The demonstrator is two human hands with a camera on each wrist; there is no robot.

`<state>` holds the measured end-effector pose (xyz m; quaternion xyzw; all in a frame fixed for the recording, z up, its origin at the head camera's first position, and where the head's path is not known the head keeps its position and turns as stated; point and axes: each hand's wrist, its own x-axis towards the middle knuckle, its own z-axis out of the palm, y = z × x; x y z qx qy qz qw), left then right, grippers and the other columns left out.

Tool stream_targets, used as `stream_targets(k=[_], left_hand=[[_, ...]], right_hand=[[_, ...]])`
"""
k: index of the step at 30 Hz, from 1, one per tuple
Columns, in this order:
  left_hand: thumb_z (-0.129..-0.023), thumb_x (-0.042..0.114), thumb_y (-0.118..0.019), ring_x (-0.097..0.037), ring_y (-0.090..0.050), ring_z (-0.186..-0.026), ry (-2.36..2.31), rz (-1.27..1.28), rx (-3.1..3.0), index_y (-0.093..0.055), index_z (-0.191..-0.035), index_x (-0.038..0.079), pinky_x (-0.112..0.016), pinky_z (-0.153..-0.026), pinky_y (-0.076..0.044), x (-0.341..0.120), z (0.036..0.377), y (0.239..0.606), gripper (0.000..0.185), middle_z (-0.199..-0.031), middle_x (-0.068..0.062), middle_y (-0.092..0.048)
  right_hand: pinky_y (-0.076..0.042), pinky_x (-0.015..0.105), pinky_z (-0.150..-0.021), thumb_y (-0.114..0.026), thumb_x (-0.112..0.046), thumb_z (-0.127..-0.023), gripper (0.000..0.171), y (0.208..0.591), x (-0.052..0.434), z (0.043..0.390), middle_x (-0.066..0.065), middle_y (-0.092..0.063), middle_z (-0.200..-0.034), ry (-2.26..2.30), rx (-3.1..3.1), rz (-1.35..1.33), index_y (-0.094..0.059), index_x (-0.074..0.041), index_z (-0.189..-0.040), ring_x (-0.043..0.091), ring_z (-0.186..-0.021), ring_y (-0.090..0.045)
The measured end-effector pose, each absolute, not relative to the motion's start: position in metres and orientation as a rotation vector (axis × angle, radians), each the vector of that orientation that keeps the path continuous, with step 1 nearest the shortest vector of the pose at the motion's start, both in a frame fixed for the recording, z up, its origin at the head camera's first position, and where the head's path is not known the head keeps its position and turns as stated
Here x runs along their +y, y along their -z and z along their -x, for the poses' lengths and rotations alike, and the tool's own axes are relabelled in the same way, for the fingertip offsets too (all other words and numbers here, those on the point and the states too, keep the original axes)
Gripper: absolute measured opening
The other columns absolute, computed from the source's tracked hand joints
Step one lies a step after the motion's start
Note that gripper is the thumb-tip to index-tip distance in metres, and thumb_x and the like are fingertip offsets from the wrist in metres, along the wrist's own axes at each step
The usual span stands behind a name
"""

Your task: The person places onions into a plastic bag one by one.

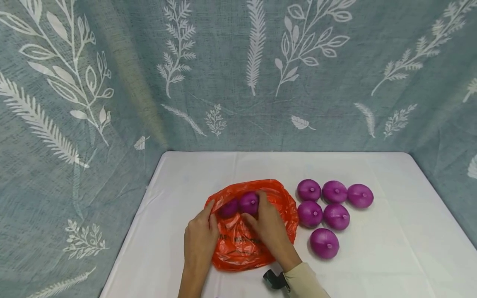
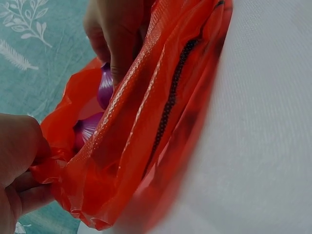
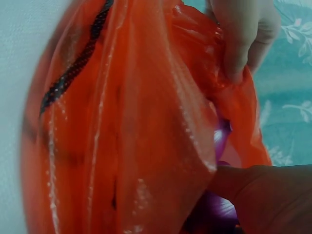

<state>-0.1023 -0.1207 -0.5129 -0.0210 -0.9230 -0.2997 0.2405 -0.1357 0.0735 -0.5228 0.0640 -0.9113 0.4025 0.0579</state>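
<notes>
Down on the white tabletop lies an orange plastic bag, its mouth pinched open at the left edge by the left hand. Meanwhile the right hand reaches into the opening, fingers curled over a purple onion that sits beside a second onion inside. Six more purple onions rest in a cluster just right of the bag.
</notes>
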Motion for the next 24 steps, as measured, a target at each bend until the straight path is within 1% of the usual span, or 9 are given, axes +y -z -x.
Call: stream_targets(k=[11, 16, 21, 22, 24], left_hand=[[-0.098, 0.000, -0.065, -0.038, -0.078, -0.094, 0.825, 0.029, -2.532, -0.069, -0.136, -0.003, -0.050, -0.073, -0.064, -0.112, 0.106, 0.507, 0.038, -0.119, -0.027, -0.074], [-0.098, 0.000, -0.065, -0.039, -0.077, -0.096, 0.820, 0.013, -2.542, -0.069, -0.136, -0.003, -0.050, -0.073, -0.064, -0.106, 0.107, 0.506, 0.038, -0.119, -0.026, -0.075], [-0.099, 0.001, -0.064, -0.039, -0.077, -0.097, 0.828, -0.014, -2.546, -0.069, -0.136, -0.002, -0.050, -0.071, -0.064, -0.102, 0.108, 0.503, 0.038, -0.120, -0.026, -0.074], [-0.099, 0.000, -0.063, -0.039, -0.077, -0.096, 0.831, -0.019, -2.543, -0.070, -0.136, -0.002, -0.050, -0.071, -0.064, -0.101, 0.108, 0.503, 0.038, -0.120, -0.026, -0.075], [-0.099, 0.000, -0.063, -0.039, -0.077, -0.095, 0.834, -0.032, -2.540, -0.070, -0.135, -0.002, -0.050, -0.070, -0.064, -0.100, 0.108, 0.501, 0.037, -0.120, -0.026, -0.074]], right_hand=[[-0.061, 0.051, -0.095, -0.083, -0.029, -0.093, 0.075, 0.519, 0.078, 0.143, 0.021, -0.071, -0.127, -1.292, -2.763, -0.233, -0.042, -0.005, -0.151, 0.033, -0.114, -0.072], [-0.061, 0.051, -0.095, -0.084, -0.027, -0.093, 0.078, 0.516, 0.086, 0.143, 0.021, -0.070, -0.128, -1.291, -2.774, -0.236, -0.040, -0.005, -0.154, 0.034, -0.113, -0.073], [-0.063, 0.046, -0.087, -0.084, -0.029, -0.093, 0.076, 0.511, 0.096, 0.143, 0.017, -0.074, -0.119, -1.247, -2.797, -0.223, -0.043, -0.006, -0.154, 0.029, -0.103, -0.075], [-0.064, 0.044, -0.083, -0.083, -0.029, -0.093, 0.075, 0.510, 0.099, 0.143, 0.016, -0.075, -0.114, -1.238, -2.800, -0.229, -0.044, -0.006, -0.153, 0.026, -0.096, -0.075], [-0.062, 0.037, -0.072, -0.083, -0.030, -0.094, 0.074, 0.506, 0.103, 0.143, 0.010, -0.074, -0.097, -1.230, -2.809, -0.240, -0.045, -0.006, -0.152, 0.020, -0.079, -0.072]])
